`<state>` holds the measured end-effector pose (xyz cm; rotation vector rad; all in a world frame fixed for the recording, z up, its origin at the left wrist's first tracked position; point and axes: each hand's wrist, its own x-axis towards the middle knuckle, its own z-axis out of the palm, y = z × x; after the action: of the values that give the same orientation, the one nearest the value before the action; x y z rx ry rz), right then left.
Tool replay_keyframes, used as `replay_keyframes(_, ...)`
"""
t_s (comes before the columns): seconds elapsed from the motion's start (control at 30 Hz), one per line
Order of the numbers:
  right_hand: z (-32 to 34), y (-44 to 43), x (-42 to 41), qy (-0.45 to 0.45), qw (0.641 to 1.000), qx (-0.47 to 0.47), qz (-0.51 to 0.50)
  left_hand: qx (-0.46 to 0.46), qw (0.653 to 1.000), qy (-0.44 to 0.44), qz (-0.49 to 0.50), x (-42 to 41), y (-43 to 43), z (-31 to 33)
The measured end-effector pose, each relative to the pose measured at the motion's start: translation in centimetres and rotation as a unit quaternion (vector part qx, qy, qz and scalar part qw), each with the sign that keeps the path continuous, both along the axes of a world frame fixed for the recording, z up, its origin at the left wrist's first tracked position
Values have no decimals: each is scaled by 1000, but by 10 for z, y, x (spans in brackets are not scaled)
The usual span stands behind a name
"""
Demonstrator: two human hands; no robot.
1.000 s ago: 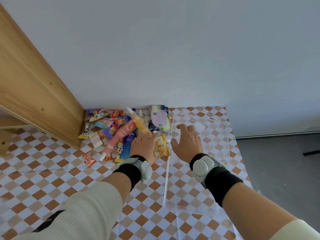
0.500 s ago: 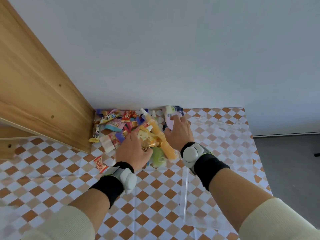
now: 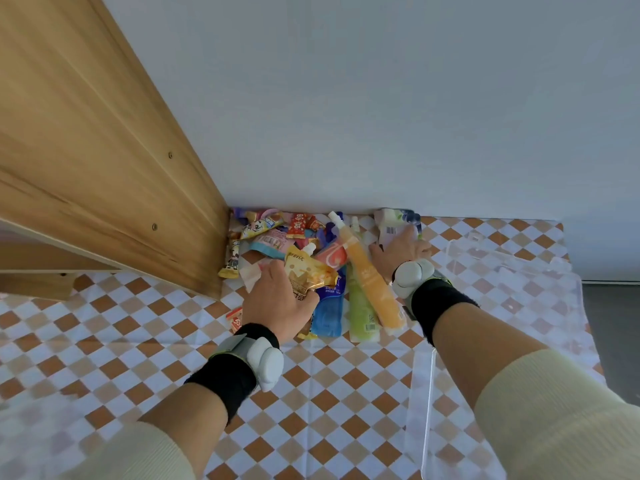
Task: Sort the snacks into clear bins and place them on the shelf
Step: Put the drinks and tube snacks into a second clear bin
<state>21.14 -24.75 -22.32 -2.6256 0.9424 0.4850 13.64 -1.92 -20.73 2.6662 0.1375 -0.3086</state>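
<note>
A heap of colourful snack packets (image 3: 277,233) lies against the wall beside the wooden shelf (image 3: 104,174). My left hand (image 3: 277,299) grips a golden-yellow pouch (image 3: 308,271) lifted over the pile. A long orange jelly tube (image 3: 370,278), a green pouch (image 3: 360,313) and a blue pouch (image 3: 327,311) lie between my hands. My right hand (image 3: 401,252) rests on a white and purple pouch (image 3: 393,223) at the wall, fingers curled over it. A clear bin (image 3: 512,271) stands to the right of my right arm.
The table wears an orange and white checked cloth (image 3: 329,386). A small red packet (image 3: 235,318) lies just left of my left wrist. The shelf's side panel stands close on the left, and the white wall runs along the table's far edge.
Both hands have moved forward into the snack pile. My left hand took hold of the golden-yellow pouch, and my right hand left the clear bin and landed on the white and purple pouch.
</note>
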Motion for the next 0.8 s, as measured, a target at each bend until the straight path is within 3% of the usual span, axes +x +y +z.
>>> replay_keyframes(0.27, 1, -9, 12, -21, 999, -19, 21, 12, 1000, -9, -11, 0, 2, 2)
replay_keyframes(0.47, 47, 9, -1, -120, 989, 30, 80, 14, 1000, -28, -5, -7, 5, 26)
replay_keyframes(0.63, 99, 13, -33, -152, 973, 70, 156, 13, 999, -33, -5, -25, -9, 58)
replay_keyframes(0.8, 125, -8, -96, -169, 969, 96, 155, 3, 999, -33, -9, -59, -44, 89)
